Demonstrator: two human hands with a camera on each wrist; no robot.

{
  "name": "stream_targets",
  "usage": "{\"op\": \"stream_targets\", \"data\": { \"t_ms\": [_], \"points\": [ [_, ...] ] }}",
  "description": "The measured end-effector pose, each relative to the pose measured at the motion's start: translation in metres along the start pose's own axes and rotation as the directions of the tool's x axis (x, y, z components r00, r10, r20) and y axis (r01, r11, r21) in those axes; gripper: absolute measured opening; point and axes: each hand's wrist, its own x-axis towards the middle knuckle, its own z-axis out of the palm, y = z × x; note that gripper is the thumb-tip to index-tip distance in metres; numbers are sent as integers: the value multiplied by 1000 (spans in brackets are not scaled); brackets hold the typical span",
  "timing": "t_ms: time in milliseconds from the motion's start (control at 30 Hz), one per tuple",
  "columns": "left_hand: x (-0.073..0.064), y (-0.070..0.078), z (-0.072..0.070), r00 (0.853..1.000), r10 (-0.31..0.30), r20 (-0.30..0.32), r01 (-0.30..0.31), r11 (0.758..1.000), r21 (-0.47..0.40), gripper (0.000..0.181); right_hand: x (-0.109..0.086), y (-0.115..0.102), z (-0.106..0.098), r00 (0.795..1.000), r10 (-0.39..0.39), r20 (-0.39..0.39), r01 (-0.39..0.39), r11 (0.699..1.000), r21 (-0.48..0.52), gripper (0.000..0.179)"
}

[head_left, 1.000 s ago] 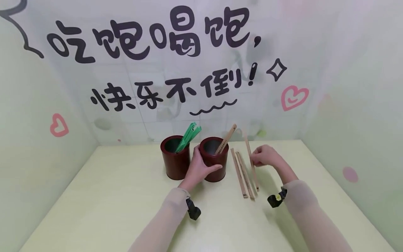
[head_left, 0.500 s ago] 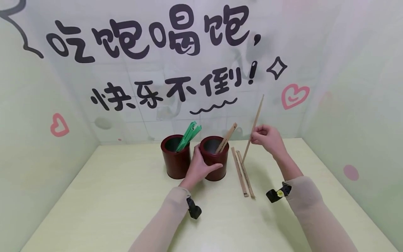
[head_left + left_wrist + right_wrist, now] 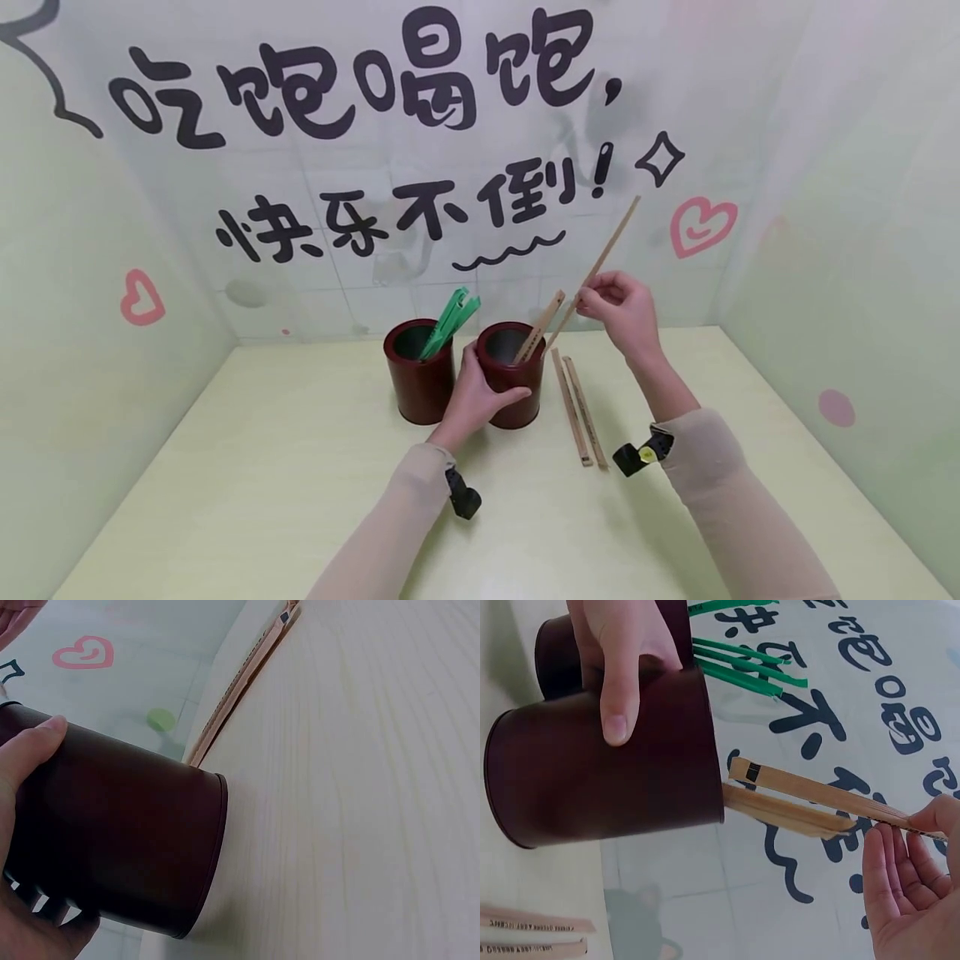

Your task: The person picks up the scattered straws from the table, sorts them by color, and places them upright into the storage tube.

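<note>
In the head view my left hand (image 3: 480, 396) holds the right-hand dark red cylindrical holder (image 3: 517, 407), its thumb and fingers curled round the wall, as the left wrist view also shows. My right hand (image 3: 622, 312) pinches a slim brown paper-wrapped stick (image 3: 603, 258) between thumb and fingers. That stick slants down toward the holder's mouth; in the right wrist view its printed lower end lies just beyond the rim. Inside the holder lean similar brown wrapped sticks (image 3: 542, 325). Two more brown wrapped sticks (image 3: 571, 408) lie on the table to its right.
A second dark red holder (image 3: 412, 396) stands close by on the left, with several green wrapped sticks (image 3: 450, 325) leaning in it. Behind both rises a wall printed with large dark characters, and side walls flank the pale table (image 3: 262, 467).
My right hand has lifted one wrapped stick from beside the others, tipped it up and carried it left to the holder's mouth. My left hand stays on the holder.
</note>
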Motion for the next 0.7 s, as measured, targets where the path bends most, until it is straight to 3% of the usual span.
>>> {"op": "stream_targets", "data": {
  "t_ms": [167,367,700],
  "points": [
    [0,1,1,1000,-12,11,12,1000,11,106,0,0,10,1000,-13,-1,13,1000,5,13],
    [2,2,1,1000,-14,-6,14,1000,17,105,-2,6,18,998,-7,62,16,991,-136,25],
    [2,0,2,1000,-16,-2,16,1000,14,105,-5,17,10,997,-3,75,20,975,-221,26]
  ]
}}
